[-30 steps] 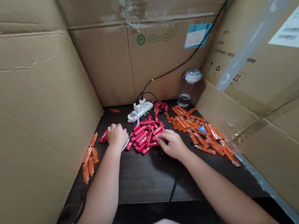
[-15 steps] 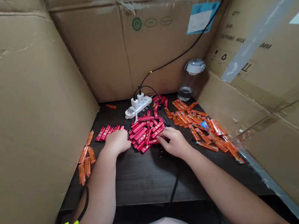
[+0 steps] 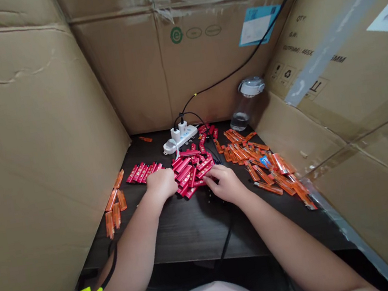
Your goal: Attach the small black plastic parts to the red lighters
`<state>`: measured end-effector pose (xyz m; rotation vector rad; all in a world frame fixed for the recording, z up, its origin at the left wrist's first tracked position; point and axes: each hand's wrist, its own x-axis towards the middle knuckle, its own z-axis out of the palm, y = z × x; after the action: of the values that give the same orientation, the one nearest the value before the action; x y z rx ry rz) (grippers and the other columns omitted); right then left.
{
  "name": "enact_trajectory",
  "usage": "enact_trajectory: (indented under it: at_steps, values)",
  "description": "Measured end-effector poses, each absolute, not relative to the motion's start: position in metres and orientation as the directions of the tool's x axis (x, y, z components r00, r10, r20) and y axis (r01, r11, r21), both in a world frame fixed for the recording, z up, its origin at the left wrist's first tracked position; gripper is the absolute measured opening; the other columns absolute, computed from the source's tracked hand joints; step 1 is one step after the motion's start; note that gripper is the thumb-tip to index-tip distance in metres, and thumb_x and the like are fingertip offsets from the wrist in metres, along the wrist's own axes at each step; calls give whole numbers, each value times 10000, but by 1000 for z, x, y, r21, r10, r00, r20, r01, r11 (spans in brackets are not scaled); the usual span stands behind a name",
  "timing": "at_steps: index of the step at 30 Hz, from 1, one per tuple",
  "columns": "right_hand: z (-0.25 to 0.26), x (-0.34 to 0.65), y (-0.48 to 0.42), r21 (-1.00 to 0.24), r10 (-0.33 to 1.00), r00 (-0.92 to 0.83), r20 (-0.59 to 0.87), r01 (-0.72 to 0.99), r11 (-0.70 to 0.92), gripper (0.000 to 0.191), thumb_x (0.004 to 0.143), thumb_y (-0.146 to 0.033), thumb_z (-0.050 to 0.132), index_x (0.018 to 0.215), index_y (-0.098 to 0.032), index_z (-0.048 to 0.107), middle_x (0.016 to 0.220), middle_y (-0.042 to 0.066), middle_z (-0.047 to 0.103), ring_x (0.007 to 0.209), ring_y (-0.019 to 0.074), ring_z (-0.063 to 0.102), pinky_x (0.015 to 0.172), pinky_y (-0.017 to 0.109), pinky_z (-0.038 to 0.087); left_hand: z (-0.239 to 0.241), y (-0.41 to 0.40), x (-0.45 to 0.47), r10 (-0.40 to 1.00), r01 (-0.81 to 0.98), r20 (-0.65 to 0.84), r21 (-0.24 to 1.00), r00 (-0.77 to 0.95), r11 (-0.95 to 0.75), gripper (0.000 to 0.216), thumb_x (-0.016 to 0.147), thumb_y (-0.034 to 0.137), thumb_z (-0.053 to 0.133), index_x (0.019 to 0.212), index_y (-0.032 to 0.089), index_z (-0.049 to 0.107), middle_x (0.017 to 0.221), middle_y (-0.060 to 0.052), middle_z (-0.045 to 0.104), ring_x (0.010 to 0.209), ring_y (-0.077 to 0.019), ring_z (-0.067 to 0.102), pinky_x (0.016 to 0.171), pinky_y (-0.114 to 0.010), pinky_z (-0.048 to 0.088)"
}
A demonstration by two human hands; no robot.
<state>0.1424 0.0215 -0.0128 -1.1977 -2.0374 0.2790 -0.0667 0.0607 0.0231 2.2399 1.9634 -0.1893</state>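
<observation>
A heap of small red sticks (image 3: 193, 170) lies in the middle of the dark table (image 3: 189, 228). My left hand (image 3: 162, 183) is curled against the heap's left edge; what its fingers hold is hidden. My right hand (image 3: 224, 183) rests at the heap's lower right, fingertips pinched on a red stick there. A neat row of red sticks (image 3: 142, 172) lies just left of my left hand.
Orange sticks are scattered at the right (image 3: 264, 166) and several lie at the left (image 3: 114, 206). A white power strip (image 3: 180, 140) with plugs and black cables sits behind the heap, a clear bottle (image 3: 246, 104) at the back right. Cardboard boxes (image 3: 30, 143) wall in three sides.
My left hand has moved right from the row of red sticks to the heap's left edge, uncovering the row. My right hand has hardly moved.
</observation>
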Motion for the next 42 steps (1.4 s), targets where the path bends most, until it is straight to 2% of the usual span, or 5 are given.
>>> enact_trajectory:
  at_steps: [9, 17, 25, 32, 42]
  values:
    - [-12, 146, 25, -519, 836, -264, 481, 683, 514, 140, 854, -178, 559, 785, -181, 681, 800, 69, 662, 767, 184, 610, 736, 308, 488, 31, 63, -86, 965, 985, -215, 117, 152, -129, 205, 681, 374, 580, 742, 203, 675, 769, -102, 697, 729, -262, 655, 603, -314, 446]
    - [-8, 149, 24, -512, 839, -266, 475, 692, 509, 148, 856, -196, 561, 770, -174, 679, 770, 64, 649, 721, 176, 598, 692, 291, 473, 39, 66, -113, 874, 759, -177, 592, 452, -273, 282, 717, 328, 535, 491, 174, 469, 490, 39, 411, 496, -98, 397, 482, -229, 256]
    - [-5, 163, 31, -514, 849, -146, 507, 739, 435, 183, 854, -252, 561, 749, -172, 688, 720, 58, 640, 680, 169, 592, 649, 278, 459, 39, 52, -81, 841, 264, -41, 957, 539, -123, 228, 731, 366, 611, 695, 148, 555, 621, 13, 551, 577, -111, 506, 559, -230, 397]
    - [4, 195, 38, -562, 954, -71, 292, 794, 231, 232, 831, -314, 563, 714, -167, 700, 632, 32, 659, 569, 149, 566, 556, 257, 408, 18, 48, -48, 956, 126, 173, 970, 237, -207, 94, 741, 253, 548, 769, 172, 508, 605, 22, 582, 548, -107, 541, 562, -224, 435]
    - [5, 210, 36, -502, 991, -97, 89, 855, 129, 119, 758, -246, 621, 683, -206, 703, 614, 22, 661, 533, 140, 545, 523, 246, 353, -6, 47, -47, 921, 559, 381, 748, 79, -357, 248, 851, 300, 479, 1053, 180, 561, 690, 2, 625, 591, -134, 572, 599, -235, 432]
